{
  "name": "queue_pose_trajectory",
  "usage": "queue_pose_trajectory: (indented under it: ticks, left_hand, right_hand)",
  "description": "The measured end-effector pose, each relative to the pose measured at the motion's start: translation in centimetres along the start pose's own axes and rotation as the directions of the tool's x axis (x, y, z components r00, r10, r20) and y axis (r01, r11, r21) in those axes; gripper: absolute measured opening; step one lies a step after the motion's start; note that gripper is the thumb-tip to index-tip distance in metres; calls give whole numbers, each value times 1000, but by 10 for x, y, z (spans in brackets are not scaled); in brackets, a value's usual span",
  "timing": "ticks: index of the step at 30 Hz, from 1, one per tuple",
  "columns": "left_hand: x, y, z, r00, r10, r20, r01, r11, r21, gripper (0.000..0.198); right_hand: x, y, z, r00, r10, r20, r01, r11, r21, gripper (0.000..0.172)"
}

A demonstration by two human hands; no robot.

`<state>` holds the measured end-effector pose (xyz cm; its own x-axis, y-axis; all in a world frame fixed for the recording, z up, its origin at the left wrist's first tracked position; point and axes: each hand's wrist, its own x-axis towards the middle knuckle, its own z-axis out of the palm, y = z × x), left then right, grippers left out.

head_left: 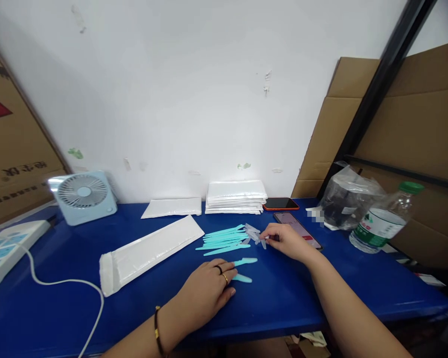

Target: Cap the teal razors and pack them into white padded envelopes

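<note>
Two teal eyebrow razors, an upper one [245, 261] and a lower one [242, 279], stick out from under the fingers of my left hand [205, 291], which grips their handles low against the blue table. Rings circle two of its fingers. My right hand [287, 241] is closed in a pinch on a small clear blade cap [267, 238], mostly covered by the fingertips. Beside it lies a little heap of similar clear caps [252, 231]. Several more teal razors [224, 238] lie side by side left of the caps.
A long white padded mailer [153, 253] lies to the left. Behind are another mailer [171, 207] and a stack of mailers [236, 196]. Two phones [281, 204] [302, 229], a bottle [383, 221] and a plastic bag [347, 196] are right; a fan [84, 199] and cable [67, 282] left.
</note>
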<state>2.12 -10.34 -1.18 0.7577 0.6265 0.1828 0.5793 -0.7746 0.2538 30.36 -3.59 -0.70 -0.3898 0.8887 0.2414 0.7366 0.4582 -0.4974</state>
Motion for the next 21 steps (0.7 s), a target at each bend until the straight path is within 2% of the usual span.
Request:
queue_pose_trajectory:
  ticks: [3,7,11,13,18,21]
  left_hand:
    - [-2,2,-3,1000,3,-20,-3,1000,-20,34]
    - [17,-14,-9,990,-97,-97,107,989,97,28]
    - [40,-34,-8,983,-163,-82,179,951,253,18]
    - [46,-39,-6,982,-182,-59,191,939,285,15]
    - [46,-40,-6,968,-248,-29,248,944,220,14]
    - [43,-44,-6,962,-272,-36,274,955,113,10]
  right_hand:
    - [1,1,4,998,-32,57,36,996,-82,23]
    - [2,-1,6,996,-16,92,30,988,-149,13]
    - [1,-9,6,994,-33,100,46,989,-137,12]
    - [0,-12,9,995,-4,104,14,995,-95,13]
    - [-1,-11,14,971,115,209,-135,987,82,20]
    - [-1,-10,11,976,102,191,-122,988,92,20]
